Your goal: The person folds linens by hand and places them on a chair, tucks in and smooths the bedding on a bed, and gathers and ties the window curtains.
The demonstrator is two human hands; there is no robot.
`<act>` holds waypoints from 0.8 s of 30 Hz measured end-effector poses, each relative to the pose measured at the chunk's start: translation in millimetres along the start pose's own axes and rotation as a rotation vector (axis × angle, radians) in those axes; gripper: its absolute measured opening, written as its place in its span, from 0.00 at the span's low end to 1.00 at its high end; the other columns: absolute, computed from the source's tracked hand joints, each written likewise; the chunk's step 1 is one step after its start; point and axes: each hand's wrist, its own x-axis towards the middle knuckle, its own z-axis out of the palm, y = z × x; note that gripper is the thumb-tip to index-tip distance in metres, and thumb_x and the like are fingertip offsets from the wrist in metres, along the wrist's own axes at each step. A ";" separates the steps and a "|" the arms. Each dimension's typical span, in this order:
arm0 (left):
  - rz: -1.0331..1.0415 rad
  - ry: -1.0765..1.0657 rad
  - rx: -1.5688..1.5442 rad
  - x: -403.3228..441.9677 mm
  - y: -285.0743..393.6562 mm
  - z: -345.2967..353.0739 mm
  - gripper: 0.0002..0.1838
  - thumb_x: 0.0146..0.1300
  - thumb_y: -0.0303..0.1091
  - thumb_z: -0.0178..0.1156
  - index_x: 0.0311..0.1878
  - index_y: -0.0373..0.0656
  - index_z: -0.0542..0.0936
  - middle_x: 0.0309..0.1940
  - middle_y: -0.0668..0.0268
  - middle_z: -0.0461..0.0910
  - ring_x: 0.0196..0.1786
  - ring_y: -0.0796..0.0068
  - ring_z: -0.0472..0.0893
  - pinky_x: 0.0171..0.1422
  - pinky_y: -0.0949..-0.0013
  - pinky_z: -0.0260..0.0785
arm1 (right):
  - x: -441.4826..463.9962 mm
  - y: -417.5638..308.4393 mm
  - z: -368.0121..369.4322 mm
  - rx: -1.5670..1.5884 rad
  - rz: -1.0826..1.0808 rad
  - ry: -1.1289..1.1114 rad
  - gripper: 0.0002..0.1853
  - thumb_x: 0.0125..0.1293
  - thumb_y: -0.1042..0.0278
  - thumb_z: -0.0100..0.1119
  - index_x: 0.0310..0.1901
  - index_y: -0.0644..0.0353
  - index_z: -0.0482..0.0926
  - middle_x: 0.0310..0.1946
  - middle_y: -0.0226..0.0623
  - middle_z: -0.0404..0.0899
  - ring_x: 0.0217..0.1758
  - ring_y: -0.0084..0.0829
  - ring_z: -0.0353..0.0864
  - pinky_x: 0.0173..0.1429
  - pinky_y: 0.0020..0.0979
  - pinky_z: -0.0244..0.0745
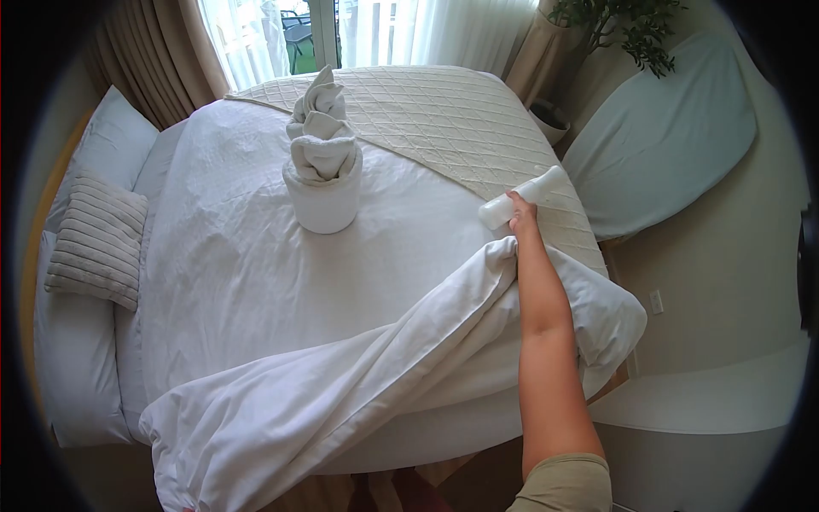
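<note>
My right hand point(522, 214) reaches over the far right part of the bed, its fingers wrapped round a white bottle point(543, 183) that lies tilted, one end up to the right. The bottle's exact kind is unclear. Below this hand, the white duvet point(341, 388) is folded back in a long diagonal roll whose upper end lies by my wrist. My left hand is not visible; the duvet's near left part runs down to the bottom edge. Rolled white towels point(322, 162) stand upright in a white round container point(324, 205) on the bed.
A quilted cream bedspread point(426, 119) covers the far side of the bed. Pillows point(107, 149) and a striped cushion point(98, 239) lie at the left by the headboard. Beyond the bed's right end are a potted plant point(550, 119) and a pale blue cloth-covered board point(674, 136).
</note>
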 end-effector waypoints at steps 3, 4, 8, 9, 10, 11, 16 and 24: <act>-0.038 -0.073 0.036 4.0 6.8 -17.3 0.21 0.42 0.24 0.59 0.45 0.42 0.78 0.45 0.53 0.76 0.47 0.50 0.75 0.58 0.52 0.63 | -31.9 -16.3 -15.7 -0.240 0.064 -0.116 0.33 0.48 0.59 0.70 0.54 0.62 0.67 0.46 0.41 0.74 0.48 0.39 0.74 0.50 0.51 0.69; -0.055 -0.089 0.031 10.9 10.6 -23.7 0.22 0.41 0.24 0.59 0.45 0.42 0.78 0.45 0.53 0.76 0.47 0.50 0.75 0.58 0.52 0.63 | -51.0 -43.9 -22.9 -0.429 0.109 -0.194 0.40 0.49 0.51 0.70 0.59 0.60 0.63 0.49 0.41 0.73 0.53 0.39 0.72 0.57 0.53 0.64; -0.123 -0.184 0.116 27.0 15.2 -33.0 0.23 0.38 0.24 0.59 0.44 0.42 0.78 0.44 0.54 0.76 0.49 0.50 0.74 0.58 0.53 0.63 | -137.1 -99.1 -92.9 -1.284 -0.672 -0.695 0.54 0.42 0.45 0.71 0.67 0.58 0.51 0.51 0.43 0.70 0.57 0.44 0.68 0.59 0.52 0.62; -0.114 -0.190 0.117 25.6 8.9 -28.8 0.23 0.38 0.24 0.59 0.44 0.42 0.78 0.44 0.54 0.76 0.49 0.50 0.74 0.58 0.53 0.63 | -154.2 -104.7 -110.0 -1.761 -0.760 -0.859 0.58 0.37 0.45 0.73 0.68 0.57 0.49 0.51 0.46 0.71 0.57 0.48 0.68 0.59 0.50 0.62; -0.071 -0.115 0.077 26.7 -1.4 -17.1 0.23 0.38 0.24 0.60 0.45 0.42 0.78 0.45 0.54 0.76 0.50 0.50 0.73 0.58 0.53 0.62 | -162.7 -103.0 -124.6 -1.764 -0.748 -0.856 0.58 0.37 0.45 0.73 0.68 0.57 0.49 0.51 0.46 0.71 0.57 0.48 0.68 0.59 0.50 0.62; -0.032 -0.040 0.037 26.1 -11.7 -7.6 0.23 0.38 0.24 0.61 0.45 0.42 0.78 0.45 0.55 0.76 0.51 0.51 0.72 0.58 0.53 0.62 | -166.3 -96.9 -139.4 -1.755 -0.614 -0.640 0.54 0.39 0.53 0.72 0.67 0.58 0.51 0.49 0.46 0.71 0.55 0.49 0.69 0.57 0.48 0.64; 0.038 0.105 0.005 32.3 -21.7 7.2 0.18 0.41 0.31 0.57 0.39 0.37 0.72 0.38 0.52 0.71 0.41 0.50 0.70 0.47 0.53 0.59 | -167.5 -87.8 -206.9 -1.646 -0.879 -0.210 0.31 0.43 0.80 0.57 0.54 0.60 0.63 0.43 0.45 0.72 0.46 0.50 0.73 0.50 0.43 0.69; 0.054 0.154 -0.081 -68.2 -58.5 -4.3 0.17 0.39 0.28 0.59 0.37 0.40 0.71 0.38 0.56 0.70 0.42 0.53 0.69 0.46 0.54 0.59 | -380.2 -196.5 -362.6 -1.306 -1.064 0.168 0.13 0.54 0.75 0.56 0.43 0.60 0.70 0.38 0.41 0.74 0.43 0.44 0.75 0.46 0.40 0.70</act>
